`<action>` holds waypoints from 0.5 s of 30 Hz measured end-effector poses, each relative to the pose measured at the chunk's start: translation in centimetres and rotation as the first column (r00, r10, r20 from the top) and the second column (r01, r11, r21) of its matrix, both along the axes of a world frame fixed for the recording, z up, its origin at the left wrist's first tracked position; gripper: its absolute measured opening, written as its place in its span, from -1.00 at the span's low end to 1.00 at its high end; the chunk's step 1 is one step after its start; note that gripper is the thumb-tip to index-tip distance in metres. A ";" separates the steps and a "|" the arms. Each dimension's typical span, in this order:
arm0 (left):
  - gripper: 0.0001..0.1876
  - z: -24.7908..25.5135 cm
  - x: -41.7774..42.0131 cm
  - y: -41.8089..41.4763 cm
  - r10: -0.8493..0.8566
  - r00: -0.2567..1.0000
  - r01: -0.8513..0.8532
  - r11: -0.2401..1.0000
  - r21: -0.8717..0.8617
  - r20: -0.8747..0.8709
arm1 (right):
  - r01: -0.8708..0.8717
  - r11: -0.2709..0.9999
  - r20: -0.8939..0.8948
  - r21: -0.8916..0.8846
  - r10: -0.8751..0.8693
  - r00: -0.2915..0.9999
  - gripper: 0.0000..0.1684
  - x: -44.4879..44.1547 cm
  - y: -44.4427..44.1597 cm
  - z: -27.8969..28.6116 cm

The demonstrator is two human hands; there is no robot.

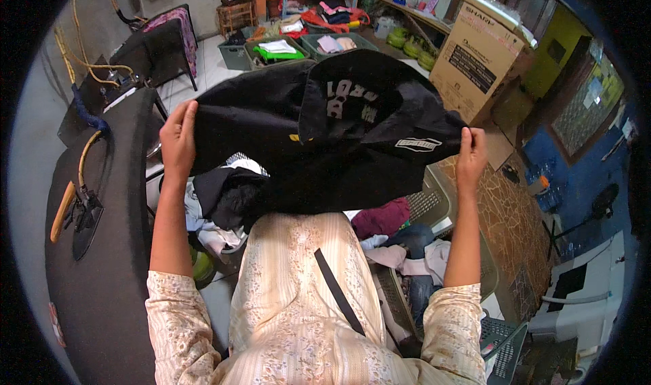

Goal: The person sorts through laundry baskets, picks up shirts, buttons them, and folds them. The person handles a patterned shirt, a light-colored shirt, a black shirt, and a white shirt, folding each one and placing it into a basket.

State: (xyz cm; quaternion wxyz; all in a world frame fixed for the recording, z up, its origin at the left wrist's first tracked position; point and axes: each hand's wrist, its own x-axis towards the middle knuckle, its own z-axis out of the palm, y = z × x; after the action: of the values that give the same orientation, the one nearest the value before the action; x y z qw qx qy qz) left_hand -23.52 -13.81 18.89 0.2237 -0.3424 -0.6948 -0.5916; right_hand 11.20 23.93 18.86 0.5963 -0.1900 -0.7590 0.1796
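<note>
A black garment [346,166], with pale lettering and a white-edged patch, is spread out in the air in front of me. At its left end, my left hand [178,135] pinches the cloth between thumb and fingers. The opposite end is gripped by my right hand [472,153], just under the patch's level of the far right corner. Below the garment, a dark bundled cloth [229,194] lies among pale clothes to the left. A maroon cloth [381,218] shows under its lower right edge, partly hidden.
An ironing board [117,222] with an iron [86,222] stands at my left. Plastic baskets [432,196] with clothes sit at the right. More laundry tubs [234,57] are ahead. A tall cardboard box [478,59] stands at the back right, near green gas cylinders [399,38].
</note>
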 end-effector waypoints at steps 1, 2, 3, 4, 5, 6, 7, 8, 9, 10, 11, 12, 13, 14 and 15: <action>-0.71 1.7 0.8 -0.8 -0.023 1.000 0.022 0.997 0.076 0.018 | 0.035 0.999 0.017 0.037 -0.036 0.999 -0.74 0.1 -1.0 1.7; -0.71 2.5 0.5 -2.0 -0.027 1.000 0.029 0.992 0.123 -0.015 | 0.070 0.994 0.033 0.079 -0.072 0.997 -0.73 0.4 -2.2 3.2; -0.72 3.5 1.5 -2.3 -0.011 0.999 0.019 0.985 0.174 -0.043 | 0.118 0.985 0.052 0.129 -0.126 0.991 -0.73 1.3 -3.3 4.8; -0.73 4.9 2.7 -3.1 0.014 0.997 0.004 0.975 0.221 -0.076 | 0.114 0.980 0.025 0.163 -0.120 0.992 -0.72 2.0 -4.1 6.1; -0.74 5.5 2.9 -4.3 0.039 0.996 -0.015 0.965 0.261 -0.085 | 0.112 0.974 -0.002 0.197 -0.114 0.994 -0.72 3.0 -4.8 7.3; -0.75 6.7 4.3 -5.2 0.124 0.978 -0.070 0.954 0.293 -0.170 | 0.113 0.967 -0.030 0.227 -0.109 0.994 -0.71 3.9 -5.4 8.1; -0.75 7.8 4.8 -6.6 0.131 0.979 -0.076 0.943 0.323 -0.153 | 0.138 0.960 -0.065 0.245 -0.126 0.990 -0.70 4.6 -6.3 9.3; -0.74 9.1 5.1 -7.8 0.136 0.981 -0.080 0.933 0.351 -0.136 | 0.165 0.951 -0.099 0.260 -0.144 0.985 -0.70 5.3 -7.1 10.6; -0.73 10.7 5.4 -8.0 0.157 0.980 -0.108 0.935 0.339 -0.123 | 0.247 0.928 -0.113 0.278 -0.223 0.968 -0.69 6.0 -7.6 12.0; -0.72 12.3 5.8 -8.2 0.178 0.978 -0.135 0.938 0.321 -0.109 | 0.256 0.933 -0.137 0.254 -0.227 0.964 -0.69 6.2 -7.5 13.4; -0.69 14.0 6.5 -6.8 0.171 0.978 -0.124 0.938 0.324 -0.121 | 0.220 0.949 -0.101 0.227 -0.202 0.974 -0.69 5.8 -6.9 14.4; -0.70 15.0 5.3 -5.8 0.193 0.968 -0.160 0.967 0.200 -0.162 | 0.180 0.963 -0.071 0.199 -0.169 0.983 -0.69 5.2 -6.3 15.8; -0.71 15.6 3.2 -4.5 0.209 0.956 -0.197 0.978 0.074 -0.205 | 0.168 0.957 -0.030 0.235 -0.166 0.986 -0.68 4.2 -4.4 16.2; -0.73 15.9 1.6 -3.7 0.226 0.940 -0.247 0.968 -0.051 -0.255 | 0.148 0.952 0.008 0.268 -0.156 0.988 -0.66 3.0 -2.3 15.9; -0.75 14.3 -0.5 -3.1 0.271 0.895 -0.361 0.907 -0.219 -0.354 | 0.144 0.975 0.149 0.171 -0.170 0.974 -0.66 1.3 -1.8 14.9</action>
State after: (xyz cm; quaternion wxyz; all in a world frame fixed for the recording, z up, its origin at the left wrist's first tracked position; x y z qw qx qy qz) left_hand -23.99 -16.88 33.17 0.3752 -0.3418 -0.7729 -0.3808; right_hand 12.47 22.16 33.76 0.5580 -0.2154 -0.7995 0.0544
